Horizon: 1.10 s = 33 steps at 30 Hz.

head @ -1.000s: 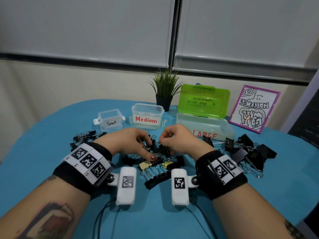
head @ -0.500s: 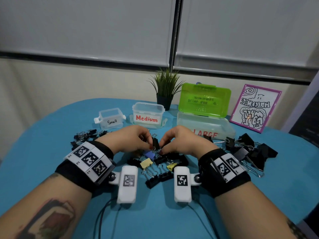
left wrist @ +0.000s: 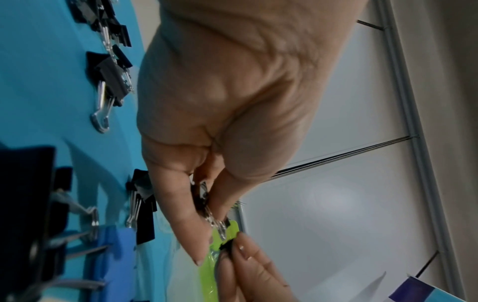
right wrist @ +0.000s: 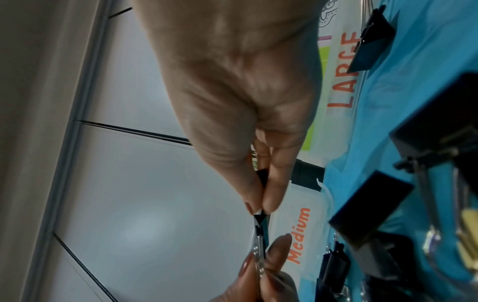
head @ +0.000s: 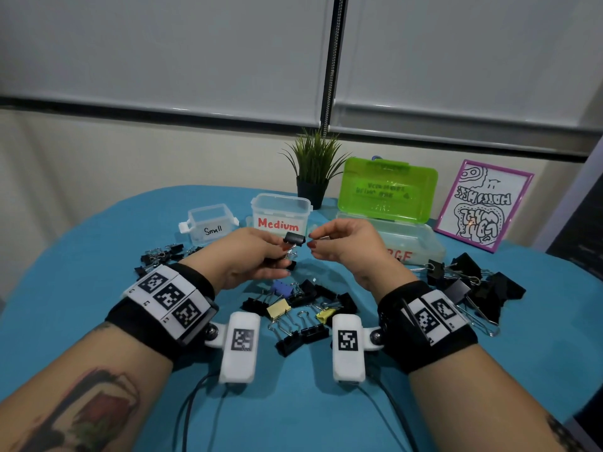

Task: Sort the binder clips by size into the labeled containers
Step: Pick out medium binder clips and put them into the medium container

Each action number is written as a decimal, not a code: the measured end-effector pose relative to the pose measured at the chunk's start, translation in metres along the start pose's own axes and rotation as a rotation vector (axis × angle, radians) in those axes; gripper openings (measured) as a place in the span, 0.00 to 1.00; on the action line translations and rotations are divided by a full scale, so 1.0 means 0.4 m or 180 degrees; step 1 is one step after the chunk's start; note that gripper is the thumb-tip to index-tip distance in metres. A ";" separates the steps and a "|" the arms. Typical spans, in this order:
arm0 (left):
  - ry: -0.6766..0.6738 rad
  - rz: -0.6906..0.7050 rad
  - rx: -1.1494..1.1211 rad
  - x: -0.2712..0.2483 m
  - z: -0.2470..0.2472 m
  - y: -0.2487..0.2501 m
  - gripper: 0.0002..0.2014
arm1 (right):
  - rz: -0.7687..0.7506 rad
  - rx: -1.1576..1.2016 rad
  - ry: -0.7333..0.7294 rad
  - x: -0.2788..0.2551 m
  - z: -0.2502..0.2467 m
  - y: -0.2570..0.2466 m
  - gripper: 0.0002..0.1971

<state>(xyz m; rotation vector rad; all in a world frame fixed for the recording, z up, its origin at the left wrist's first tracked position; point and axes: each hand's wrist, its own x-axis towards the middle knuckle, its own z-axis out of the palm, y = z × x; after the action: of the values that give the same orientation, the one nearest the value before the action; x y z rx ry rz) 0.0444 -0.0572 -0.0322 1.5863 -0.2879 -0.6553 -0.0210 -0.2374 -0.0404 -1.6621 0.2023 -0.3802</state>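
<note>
Both hands are raised over the blue table, in front of the Medium container (head: pixel 280 210). My left hand (head: pixel 287 252) pinches the wire handles of a small black binder clip (head: pixel 293 239). My right hand (head: pixel 313 241) meets it from the right; in the right wrist view its thumb and forefinger (right wrist: pixel 261 204) pinch the black clip (right wrist: pixel 258 220). The Small container (head: pixel 210 223) and the Large container (head: pixel 414 236), with its green lid up, stand open on either side. A mixed pile of clips (head: pixel 293 305) lies under my wrists.
Small black clips (head: pixel 160 256) lie at the left. Large black clips (head: pixel 473 285) are heaped at the right. A potted plant (head: pixel 315 164) and a framed drawing (head: pixel 483 203) stand at the back by the wall. Cables run from the wrist cameras toward me.
Both hands have lifted off the middle pile and moved away from me toward the Medium container, bringing a black clip up between them.
</note>
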 end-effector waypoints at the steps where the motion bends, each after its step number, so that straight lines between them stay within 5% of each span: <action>1: -0.0051 -0.0032 -0.0116 0.000 0.000 0.000 0.10 | -0.0073 0.0141 -0.0011 0.001 0.002 -0.001 0.07; 11: -0.0060 0.0034 -0.0417 0.006 0.003 0.001 0.06 | -0.0496 0.0441 -0.0256 -0.012 0.014 -0.013 0.15; 20: 0.0175 0.0224 -0.0331 0.009 0.006 0.002 0.08 | -0.0544 0.0719 -0.0295 -0.025 0.024 -0.029 0.11; 25: -0.0163 0.0168 -0.0640 -0.003 0.022 0.008 0.12 | -0.0537 0.0474 -0.0185 -0.019 0.033 -0.018 0.12; 29: -0.0730 0.0067 -0.0435 -0.009 0.030 0.009 0.33 | -0.0671 0.0285 -0.0080 -0.015 0.034 -0.011 0.11; 33: -0.0823 0.0156 -0.0232 -0.009 0.032 0.000 0.22 | -0.0665 0.0036 -0.0036 -0.014 0.036 -0.006 0.07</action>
<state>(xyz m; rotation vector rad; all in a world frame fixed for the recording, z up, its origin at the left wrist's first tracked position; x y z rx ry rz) 0.0344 -0.0657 -0.0312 1.4211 -0.4875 -0.8250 -0.0211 -0.2217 -0.0400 -1.6788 0.0176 -0.5279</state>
